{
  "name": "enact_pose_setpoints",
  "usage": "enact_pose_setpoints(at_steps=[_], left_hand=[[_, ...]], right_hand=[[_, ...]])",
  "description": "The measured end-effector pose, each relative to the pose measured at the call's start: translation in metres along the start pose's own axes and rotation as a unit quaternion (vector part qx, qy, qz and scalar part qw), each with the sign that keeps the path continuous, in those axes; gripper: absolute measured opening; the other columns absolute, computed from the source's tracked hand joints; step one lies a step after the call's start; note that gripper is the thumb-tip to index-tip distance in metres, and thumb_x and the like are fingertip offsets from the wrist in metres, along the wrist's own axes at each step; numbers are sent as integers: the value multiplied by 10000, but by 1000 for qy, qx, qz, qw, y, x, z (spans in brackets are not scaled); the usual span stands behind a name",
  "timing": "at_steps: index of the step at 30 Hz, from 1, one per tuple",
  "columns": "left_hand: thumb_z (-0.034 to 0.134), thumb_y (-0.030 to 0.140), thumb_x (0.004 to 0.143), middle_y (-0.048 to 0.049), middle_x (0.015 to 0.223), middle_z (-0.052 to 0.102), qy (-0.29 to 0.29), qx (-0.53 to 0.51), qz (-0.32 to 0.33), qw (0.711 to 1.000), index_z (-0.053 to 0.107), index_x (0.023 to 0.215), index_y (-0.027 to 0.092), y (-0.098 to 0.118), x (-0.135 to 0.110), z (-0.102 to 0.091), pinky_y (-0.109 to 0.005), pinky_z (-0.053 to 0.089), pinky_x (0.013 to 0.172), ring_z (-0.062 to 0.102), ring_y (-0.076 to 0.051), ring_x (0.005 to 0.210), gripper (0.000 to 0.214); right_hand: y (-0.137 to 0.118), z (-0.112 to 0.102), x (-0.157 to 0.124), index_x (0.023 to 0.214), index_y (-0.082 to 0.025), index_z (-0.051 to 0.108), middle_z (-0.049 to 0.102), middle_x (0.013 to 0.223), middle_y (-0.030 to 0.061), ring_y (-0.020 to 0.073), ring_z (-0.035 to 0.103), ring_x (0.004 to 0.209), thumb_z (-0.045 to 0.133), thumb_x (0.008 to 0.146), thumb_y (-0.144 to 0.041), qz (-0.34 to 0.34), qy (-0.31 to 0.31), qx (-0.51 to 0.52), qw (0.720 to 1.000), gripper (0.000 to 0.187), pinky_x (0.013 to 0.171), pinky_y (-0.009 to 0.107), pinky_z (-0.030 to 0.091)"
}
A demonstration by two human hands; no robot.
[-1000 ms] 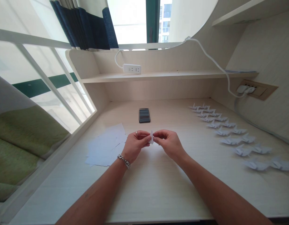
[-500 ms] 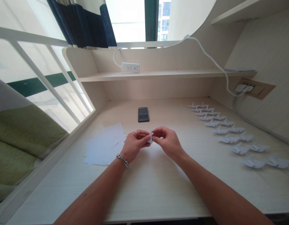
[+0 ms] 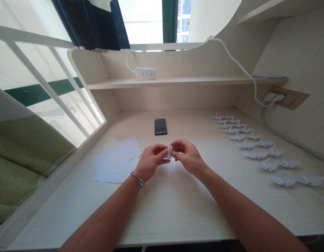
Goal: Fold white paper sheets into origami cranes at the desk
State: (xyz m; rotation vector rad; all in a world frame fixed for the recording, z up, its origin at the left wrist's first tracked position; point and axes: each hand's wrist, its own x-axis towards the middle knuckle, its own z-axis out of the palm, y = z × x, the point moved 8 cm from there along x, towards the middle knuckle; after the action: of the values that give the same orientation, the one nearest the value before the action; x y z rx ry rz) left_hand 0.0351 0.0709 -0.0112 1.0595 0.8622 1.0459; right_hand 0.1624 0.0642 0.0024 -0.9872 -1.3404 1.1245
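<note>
A small folded piece of white paper (image 3: pixel 169 152) is pinched between both my hands, just above the middle of the pale wooden desk (image 3: pixel 162 210). My left hand (image 3: pixel 150 161), with a ring and a metal bracelet, grips its left side with closed fingers. My right hand (image 3: pixel 186 156) pinches its right side. A loose pile of white paper sheets (image 3: pixel 117 160) lies on the desk just left of my left hand. Two rows of several folded paper cranes (image 3: pixel 259 148) run along the right of the desk.
A dark phone (image 3: pixel 160 126) lies flat on the desk beyond my hands. A white power strip (image 3: pixel 146 72) sits on the shelf above, its cable running to a wall socket (image 3: pixel 278 96) at the right. A white railing (image 3: pixel 48 91) borders the left edge.
Both hands stay pinched on the folded paper with only slight finger shifts. The whole scene has shifted a little in the frame as my head moved.
</note>
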Motion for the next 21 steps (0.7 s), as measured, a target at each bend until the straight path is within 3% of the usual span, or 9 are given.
enact_pose_setpoints(at_steps=[9,15,21], left_hand=[[829,341,634,-55,762,677,-23,30,-8,999,695,794,108,-2,1,2,-276,528,668,612,-126,698,313],[814,342,656,-53,720,670,-14,25,0,1000,693,801,97,-2,2,2,-266,506,663,602,-117,669,309],[808,347,661,-54,738,670,-8,37,2,999,692,815,99,-3,2,0,-255,500,643,602,-119,676,314]], right_hand=[[-11,-6,-4,817,-178,630,676,800,39,173,637,757,658,716,-209,-37,10,-119,992,109,679,304,508],[-6,-7,-2,843,-174,604,661,788,39,171,630,741,684,704,-235,-33,28,-73,996,171,673,309,508],[1,-4,2,864,-161,612,631,706,0,132,593,636,705,651,-203,10,-20,-1,1000,237,601,277,484]])
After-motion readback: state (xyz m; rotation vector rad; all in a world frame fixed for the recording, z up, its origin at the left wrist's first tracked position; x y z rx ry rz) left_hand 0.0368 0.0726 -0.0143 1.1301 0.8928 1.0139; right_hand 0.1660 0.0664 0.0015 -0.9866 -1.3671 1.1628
